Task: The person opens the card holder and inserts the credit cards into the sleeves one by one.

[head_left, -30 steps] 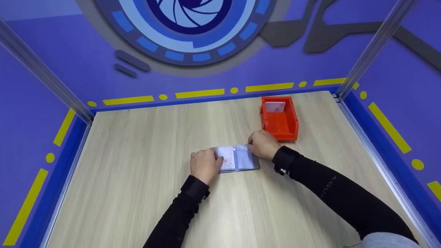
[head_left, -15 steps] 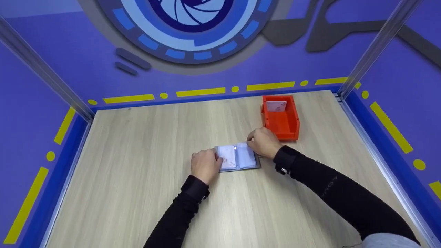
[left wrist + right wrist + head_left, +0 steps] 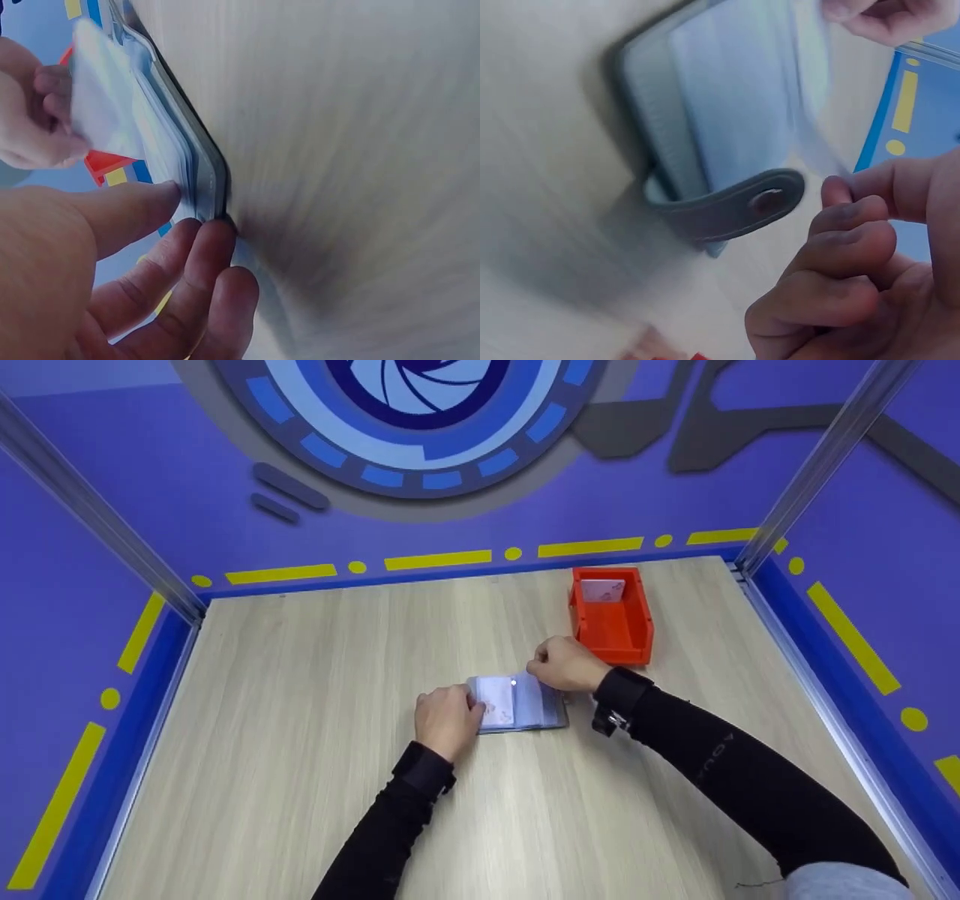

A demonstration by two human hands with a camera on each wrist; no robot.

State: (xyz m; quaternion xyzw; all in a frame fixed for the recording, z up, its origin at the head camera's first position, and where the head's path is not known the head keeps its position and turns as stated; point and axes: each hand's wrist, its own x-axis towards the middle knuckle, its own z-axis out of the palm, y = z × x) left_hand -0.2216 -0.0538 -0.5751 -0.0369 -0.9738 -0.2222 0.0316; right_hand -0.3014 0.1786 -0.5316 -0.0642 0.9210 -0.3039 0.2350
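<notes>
A small card holder [image 3: 555, 718] with clear plastic sleeves lies open on the table in the head view. My left hand [image 3: 448, 721] grips its left edge, thumb [image 3: 139, 210] on the sleeves and fingertips against the cover's edge. A whitish card with pinkish marks [image 3: 496, 699] shows in the left sleeve. With thumb and forefinger, my right hand [image 3: 568, 664] pinches a clear sleeve [image 3: 109, 94] by its outer edge and lifts it off the stack. The other right fingers are curled. A dark strap with a snap button [image 3: 735, 206] sticks out from the cover.
Behind my right hand stands a red open-front bin [image 3: 611, 628], with a pale printed card [image 3: 602, 590] against its back wall. Blue wall panels [image 3: 450, 529] with yellow marks border the wooden table [image 3: 300, 675] at the back and sides.
My right hand has lifted the clear sleeve and moved slightly left with it, uncovering more sleeves beneath at the right. The left hand has stayed at the holder's left edge.
</notes>
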